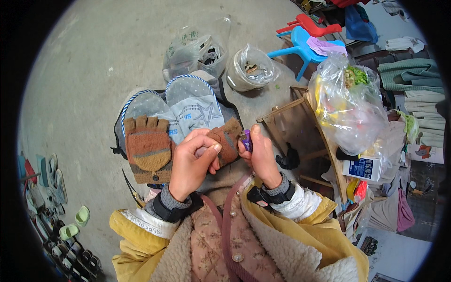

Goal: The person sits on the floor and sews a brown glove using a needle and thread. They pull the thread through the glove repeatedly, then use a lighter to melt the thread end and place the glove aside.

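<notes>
My left hand [196, 157] is closed in a pinch at the edge of a brown-and-rust knitted fingerless glove [228, 141]. Whether a thread is between the fingertips is too small to tell. In my right hand [261, 155] is a purple lighter [247, 141], its metal top close to the glove's right side; no flame shows. A matching glove [148, 144] with a mitten flap and a dark button lies to the left, on top of grey slippers [195, 101] with blue-striped rims.
Beyond the slippers stand a clear plastic bag [188, 49] and a lined bucket [240, 79]. On the right, a wooden frame [324, 134] sits below a bulging plastic bag [345, 105]. A blue stool [303, 49] is farther back. Shoes [69, 231] line the left side.
</notes>
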`<act>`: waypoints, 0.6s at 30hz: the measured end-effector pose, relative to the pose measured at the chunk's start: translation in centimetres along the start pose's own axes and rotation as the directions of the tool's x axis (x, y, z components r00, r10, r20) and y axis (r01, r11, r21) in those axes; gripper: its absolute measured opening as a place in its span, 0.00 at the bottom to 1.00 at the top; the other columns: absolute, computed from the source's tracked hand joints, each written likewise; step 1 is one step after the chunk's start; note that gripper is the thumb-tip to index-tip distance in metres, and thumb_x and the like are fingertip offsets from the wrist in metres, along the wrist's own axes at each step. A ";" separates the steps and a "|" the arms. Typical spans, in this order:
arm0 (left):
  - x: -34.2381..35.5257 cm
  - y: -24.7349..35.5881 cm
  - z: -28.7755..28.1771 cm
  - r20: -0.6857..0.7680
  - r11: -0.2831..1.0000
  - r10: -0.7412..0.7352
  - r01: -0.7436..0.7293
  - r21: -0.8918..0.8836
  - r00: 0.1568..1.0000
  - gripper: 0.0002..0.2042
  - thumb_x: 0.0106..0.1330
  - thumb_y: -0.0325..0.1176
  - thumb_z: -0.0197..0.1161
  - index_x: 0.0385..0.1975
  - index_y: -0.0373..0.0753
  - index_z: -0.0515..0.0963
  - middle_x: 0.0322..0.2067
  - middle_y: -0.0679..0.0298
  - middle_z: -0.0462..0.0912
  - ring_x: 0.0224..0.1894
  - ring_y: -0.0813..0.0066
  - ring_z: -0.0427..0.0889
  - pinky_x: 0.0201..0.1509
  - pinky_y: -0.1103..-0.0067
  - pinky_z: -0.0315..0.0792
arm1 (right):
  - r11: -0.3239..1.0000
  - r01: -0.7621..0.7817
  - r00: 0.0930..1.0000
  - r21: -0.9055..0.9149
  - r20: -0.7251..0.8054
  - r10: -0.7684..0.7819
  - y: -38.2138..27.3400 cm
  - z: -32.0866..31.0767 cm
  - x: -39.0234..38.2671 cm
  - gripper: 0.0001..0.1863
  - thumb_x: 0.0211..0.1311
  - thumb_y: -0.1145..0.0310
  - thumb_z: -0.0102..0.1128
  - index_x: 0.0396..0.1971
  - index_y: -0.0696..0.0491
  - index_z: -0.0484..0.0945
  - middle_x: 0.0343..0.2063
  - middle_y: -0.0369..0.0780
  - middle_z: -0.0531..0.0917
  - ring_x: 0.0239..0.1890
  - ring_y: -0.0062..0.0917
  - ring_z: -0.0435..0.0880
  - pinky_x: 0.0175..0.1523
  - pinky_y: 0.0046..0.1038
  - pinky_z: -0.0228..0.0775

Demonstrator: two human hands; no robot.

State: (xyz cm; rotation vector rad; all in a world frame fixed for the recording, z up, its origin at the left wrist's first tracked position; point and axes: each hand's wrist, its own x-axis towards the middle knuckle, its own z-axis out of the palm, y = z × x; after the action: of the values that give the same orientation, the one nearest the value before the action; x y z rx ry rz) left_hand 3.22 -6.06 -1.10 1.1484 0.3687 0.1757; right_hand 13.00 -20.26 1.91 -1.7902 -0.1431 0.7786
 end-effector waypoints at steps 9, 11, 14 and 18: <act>-0.2 0.2 -0.5 0.066 0.978 -0.079 0.090 -0.188 0.995 0.03 0.64 0.21 0.58 0.32 0.27 0.75 0.42 0.59 0.72 0.21 0.82 0.76 0.22 0.86 0.70 | 0.932 0.320 0.924 -0.168 -0.160 -0.346 -0.8 -1.2 0.0 0.13 0.57 0.65 0.67 0.34 0.57 0.76 0.23 0.30 0.74 0.26 0.11 0.68 0.31 0.17 0.63; -0.4 0.5 -0.9 0.110 0.966 -0.156 0.175 -0.191 0.982 0.03 0.65 0.22 0.58 0.32 0.27 0.75 0.42 0.59 0.73 0.22 0.81 0.76 0.22 0.86 0.70 | 0.933 0.336 0.925 -0.131 -0.140 -0.353 -1.3 -1.5 0.1 0.16 0.52 0.68 0.71 0.37 0.59 0.78 0.26 0.30 0.75 0.28 0.11 0.70 0.33 0.17 0.65; -0.5 0.7 -0.9 0.162 0.962 -0.147 0.179 -0.204 0.976 0.03 0.65 0.22 0.57 0.32 0.28 0.75 0.43 0.60 0.73 0.22 0.81 0.76 0.22 0.85 0.70 | 0.962 0.261 0.965 -0.077 0.061 -0.257 -2.0 -1.7 -0.1 0.15 0.52 0.67 0.71 0.35 0.60 0.78 0.28 0.30 0.75 0.30 0.11 0.71 0.34 0.17 0.65; -0.7 1.1 -0.8 0.187 0.967 -0.106 0.145 -0.209 0.977 0.03 0.65 0.21 0.56 0.31 0.28 0.75 0.43 0.60 0.73 0.22 0.81 0.77 0.22 0.85 0.70 | 0.979 0.198 0.971 -0.043 0.147 -0.189 -2.3 -0.7 0.2 0.13 0.53 0.68 0.71 0.33 0.59 0.79 0.26 0.28 0.78 0.29 0.10 0.71 0.33 0.17 0.66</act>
State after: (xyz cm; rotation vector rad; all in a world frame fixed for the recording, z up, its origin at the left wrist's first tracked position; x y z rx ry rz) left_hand 2.31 -5.19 -0.28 0.9092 0.2581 0.0033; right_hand 14.17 -19.90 4.03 -1.7429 -0.4327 0.7674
